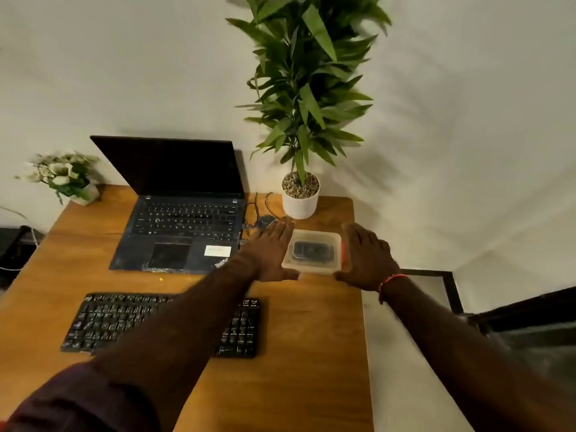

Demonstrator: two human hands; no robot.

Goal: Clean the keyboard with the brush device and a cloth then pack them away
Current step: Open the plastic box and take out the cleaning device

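Far left edge of the frame there's a small white flower pot (81, 194) sitting on the back corner of the wooden desk (311, 353). Next over, an open black laptop (180, 232) with its screen dark, and in front of it, lower left of centre, the black keyboard (103, 319) lying flat on the desk, partly hidden by the left forearm crossing over it. Just right of the laptop there's a tangle of thin cables (257, 207).

Right of centre, the left hand (271, 254) is laid flat with fingers straight against the left side of a clear lidded plastic container (311, 252) with something dark inside, can't make out what. The right hand (366, 260) presses the opposite side, fingers also straight, red thread on that wrist. Behind the container, a tall leafy plant in a white pot (300, 202).
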